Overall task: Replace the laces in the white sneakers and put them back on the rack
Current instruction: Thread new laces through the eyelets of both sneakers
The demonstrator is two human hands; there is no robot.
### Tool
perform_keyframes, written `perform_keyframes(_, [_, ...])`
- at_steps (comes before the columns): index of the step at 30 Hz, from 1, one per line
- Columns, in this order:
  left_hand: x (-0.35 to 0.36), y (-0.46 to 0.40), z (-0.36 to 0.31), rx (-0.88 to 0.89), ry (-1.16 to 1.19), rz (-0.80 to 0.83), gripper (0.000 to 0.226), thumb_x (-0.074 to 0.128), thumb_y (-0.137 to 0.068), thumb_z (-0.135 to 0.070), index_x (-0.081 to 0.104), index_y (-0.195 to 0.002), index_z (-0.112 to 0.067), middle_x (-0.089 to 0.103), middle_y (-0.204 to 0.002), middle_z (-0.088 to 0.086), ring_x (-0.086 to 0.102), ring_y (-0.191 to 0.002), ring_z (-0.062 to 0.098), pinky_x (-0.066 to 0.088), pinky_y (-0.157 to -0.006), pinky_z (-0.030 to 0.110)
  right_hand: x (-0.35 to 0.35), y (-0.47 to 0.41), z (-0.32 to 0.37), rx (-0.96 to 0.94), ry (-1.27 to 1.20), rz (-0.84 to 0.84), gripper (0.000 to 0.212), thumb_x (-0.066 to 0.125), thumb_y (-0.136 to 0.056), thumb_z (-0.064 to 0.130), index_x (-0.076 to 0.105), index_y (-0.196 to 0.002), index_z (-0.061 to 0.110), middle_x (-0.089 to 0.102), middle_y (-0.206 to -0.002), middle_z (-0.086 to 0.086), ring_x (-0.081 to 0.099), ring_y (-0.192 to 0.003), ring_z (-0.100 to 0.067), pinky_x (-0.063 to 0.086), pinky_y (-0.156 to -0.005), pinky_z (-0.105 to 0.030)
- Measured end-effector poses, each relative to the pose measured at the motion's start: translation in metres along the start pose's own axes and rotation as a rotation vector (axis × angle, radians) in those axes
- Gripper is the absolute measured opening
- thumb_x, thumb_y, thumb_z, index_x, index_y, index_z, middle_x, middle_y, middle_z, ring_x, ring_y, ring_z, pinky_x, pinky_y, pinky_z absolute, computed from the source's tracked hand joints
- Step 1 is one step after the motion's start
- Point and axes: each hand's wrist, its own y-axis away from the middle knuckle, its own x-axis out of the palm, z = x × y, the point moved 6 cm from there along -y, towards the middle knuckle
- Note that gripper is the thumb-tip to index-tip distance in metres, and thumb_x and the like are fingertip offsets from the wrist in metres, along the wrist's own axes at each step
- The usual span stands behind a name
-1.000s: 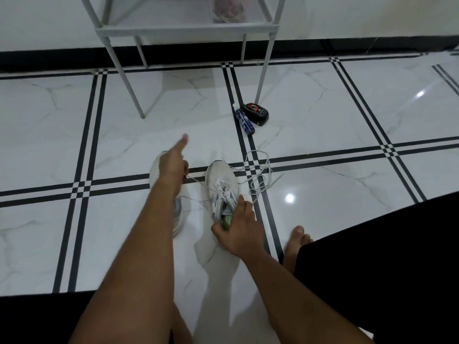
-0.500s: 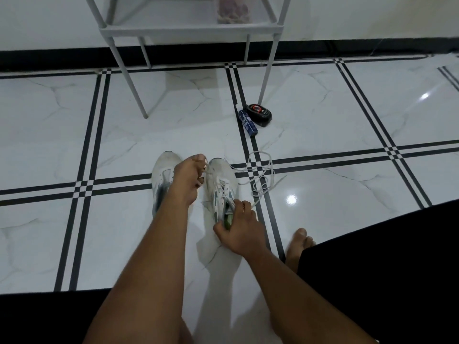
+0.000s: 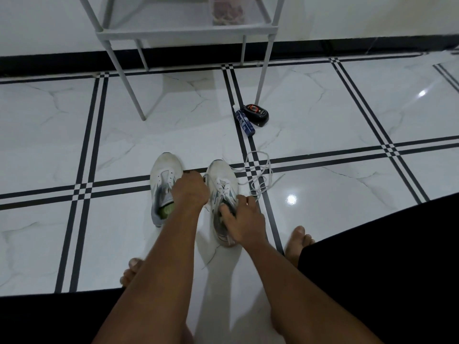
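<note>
Two white sneakers stand side by side on the tiled floor. The left sneaker (image 3: 164, 173) has no lace in its eyelets. The right sneaker (image 3: 221, 173) is partly laced, and its white lace (image 3: 258, 173) trails in loops on the floor to its right. My left hand (image 3: 190, 192) is between the two shoes with its fingers curled, and it seems to pinch the lace near the right sneaker's lower eyelets. My right hand (image 3: 244, 219) grips the right sneaker at its collar and heel, thumb inside the opening.
The grey metal rack (image 3: 186, 33) stands at the back against the wall, its legs on the floor. A blue tube (image 3: 246, 122) and a black shoe-polish container (image 3: 257, 114) lie near its right leg. My bare feet (image 3: 298, 242) flank the shoes.
My left hand has come back from pointing forward, dropped between the shoes and curled at the right sneaker's lace. The right hand keeps its hold on the right sneaker.
</note>
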Motion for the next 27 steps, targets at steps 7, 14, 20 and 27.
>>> perform_keyframes(7, [-0.01, -0.025, -0.016, 0.129, 0.157, 0.122, 0.019, 0.058, -0.088, -0.003, 0.069, -0.104, -0.001, 0.072, -0.112, 0.017, 0.067, -0.095, 0.033, 0.054, -0.077, 0.035, -0.007, -0.006, 0.005, -0.2, 0.043, -0.151, 0.026, 0.056, -0.102, 0.04, 0.07, -0.112, 0.02, 0.061, -0.108, -0.003, 0.061, -0.092, -0.025, 0.056, -0.072, -0.044])
perform_keyframes(14, [0.005, -0.011, -0.043, 0.271, 0.277, 0.072, 0.013, 0.071, -0.086, -0.007, 0.08, -0.092, -0.015, 0.076, -0.099, 0.006, 0.07, -0.094, 0.024, 0.057, -0.085, 0.034, -0.011, -0.01, 0.002, -0.166, -0.019, -0.165, 0.021, 0.057, -0.102, 0.037, 0.073, -0.101, 0.024, 0.067, -0.093, 0.004, 0.065, -0.08, -0.019, 0.056, -0.068, -0.041])
perform_keyframes(20, [0.047, 0.014, -0.045, 0.369, 0.204, 0.131, 0.013, 0.068, -0.088, -0.015, 0.08, -0.086, -0.014, 0.059, -0.076, -0.001, 0.063, -0.073, 0.024, 0.046, -0.065, 0.031, -0.015, -0.025, -0.022, 0.124, -0.228, -0.081, 0.022, 0.064, -0.097, 0.035, 0.082, -0.102, 0.024, 0.079, -0.095, 0.008, 0.07, -0.087, -0.014, 0.047, -0.073, -0.026])
perform_keyframes(27, [0.069, 0.027, -0.039, 0.36, 0.279, 0.127, 0.019, 0.063, -0.093, -0.018, 0.079, -0.102, -0.017, 0.065, -0.099, 0.003, 0.065, -0.092, 0.029, 0.046, -0.075, 0.031, -0.001, -0.031, -0.034, 0.323, -0.459, 0.039, 0.021, 0.064, -0.089, 0.032, 0.078, -0.076, 0.024, 0.073, -0.074, 0.007, 0.07, -0.078, -0.016, 0.059, -0.076, -0.04])
